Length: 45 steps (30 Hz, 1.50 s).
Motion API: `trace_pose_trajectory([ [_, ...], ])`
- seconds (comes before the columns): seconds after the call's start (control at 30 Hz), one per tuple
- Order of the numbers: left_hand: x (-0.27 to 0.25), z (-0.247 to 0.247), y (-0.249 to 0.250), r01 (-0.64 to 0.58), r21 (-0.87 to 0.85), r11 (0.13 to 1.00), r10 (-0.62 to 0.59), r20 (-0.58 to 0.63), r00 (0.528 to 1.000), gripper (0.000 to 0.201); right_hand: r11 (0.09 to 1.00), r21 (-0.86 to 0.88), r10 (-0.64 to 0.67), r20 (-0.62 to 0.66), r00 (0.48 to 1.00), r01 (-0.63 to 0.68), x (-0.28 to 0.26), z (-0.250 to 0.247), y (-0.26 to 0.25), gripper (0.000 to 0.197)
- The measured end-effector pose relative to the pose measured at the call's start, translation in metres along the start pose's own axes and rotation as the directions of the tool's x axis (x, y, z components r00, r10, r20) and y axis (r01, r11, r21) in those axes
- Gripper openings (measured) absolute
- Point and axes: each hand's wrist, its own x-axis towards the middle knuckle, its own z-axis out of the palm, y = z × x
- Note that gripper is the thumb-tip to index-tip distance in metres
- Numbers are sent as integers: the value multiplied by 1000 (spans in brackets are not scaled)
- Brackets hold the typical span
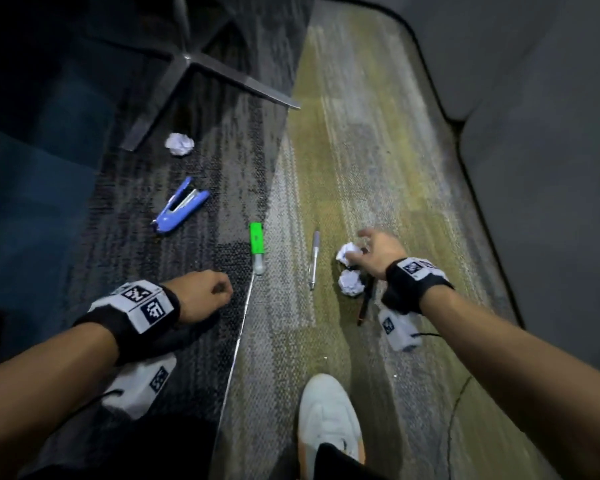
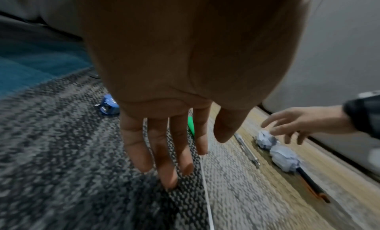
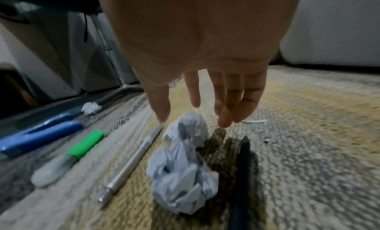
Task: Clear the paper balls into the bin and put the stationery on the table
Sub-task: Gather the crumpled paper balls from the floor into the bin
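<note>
Down on the carpet, your right hand (image 1: 378, 251) hangs with spread, straight fingers (image 3: 226, 118) just above the farther of two paper balls (image 3: 186, 127), holding nothing. The nearer ball (image 1: 351, 283) touches it, with a silver pen (image 1: 314, 259) just left and a dark pen (image 3: 242, 176) right. Your left hand (image 1: 201, 296) hovers empty, fingers loosely extended. A green marker (image 1: 257, 245), a blue stapler (image 1: 180, 211) and a third paper ball (image 1: 179, 144) beside the chair base (image 1: 187, 60) lie farther left.
</note>
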Motion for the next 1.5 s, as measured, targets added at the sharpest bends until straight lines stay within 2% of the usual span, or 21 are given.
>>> trace_pose_trajectory([
  [0.07,11,8,8,-11,5,1000,11,22,1000,21,996,-87,-17,97,995,26,8,10,-6,55],
  [0.1,15,11,11,-15,6,1000,15,28,1000,21,994,-98,-29,85,996,38,10,11,-8,46],
  [0.17,21,17,16,-25,4,1000,25,28,999,20,998,-19,-64,-29,998,64,6,8,-7,36],
  [0.23,26,20,20,-34,5,999,34,35,999,19,994,47,-91,-154,984,100,-8,8,1,36],
  [0.27,27,21,22,-36,13,999,35,41,999,20,993,30,-104,-173,979,111,-17,12,4,35],
  [0.33,31,21,25,-45,19,999,44,42,998,20,989,-48,-146,-106,984,142,-35,27,9,34],
  [0.4,36,19,26,-45,17,999,44,30,999,20,982,-98,-167,-12,986,165,-45,42,9,41],
  [0.5,47,16,24,-33,-8,999,33,1,999,20,980,-103,-172,13,985,172,-34,54,2,55],
  [0.6,53,5,27,16,-29,999,-17,-26,1000,20,983,-119,-129,84,988,138,-20,57,-9,44],
  [0.67,60,-12,24,73,-55,996,-78,-81,994,22,985,-61,-152,115,982,159,-12,57,-10,33],
  [0.77,73,-48,11,128,-126,984,-155,-230,961,23,983,110,-162,172,972,145,2,53,-7,29],
  [0.87,86,-89,1,252,-126,960,-277,-257,926,36,967,240,-148,264,953,84,11,47,-3,31],
  [1.0,110,-133,-15,417,-122,901,-434,-299,850,55,959,269,-181,343,922,89,22,39,-3,34],
  [1.07,131,-149,-27,440,-135,888,-460,-320,828,61,965,240,-190,361,913,106,26,38,0,40],
  [1.2,186,-168,-48,414,-39,909,-380,-480,790,65,961,182,-266,398,878,208,35,39,0,52],
  [1.27,205,-173,-63,363,64,930,-301,-437,848,66,935,280,-323,425,846,217,39,40,-1,41],
  [1.3,211,-173,-68,343,75,936,-286,-407,867,64,930,297,-329,400,856,218,39,41,1,37],
  [1.33,213,-172,-68,351,76,933,-291,-412,864,60,935,284,-310,371,875,211,38,39,2,36],
  [1.43,209,-166,-61,384,27,923,-309,-544,780,32,953,210,-287,403,869,218,34,31,3,39],
  [1.5,202,-164,-39,321,-38,946,-273,-629,728,25,970,150,-237,442,865,189,35,29,1,47],
])
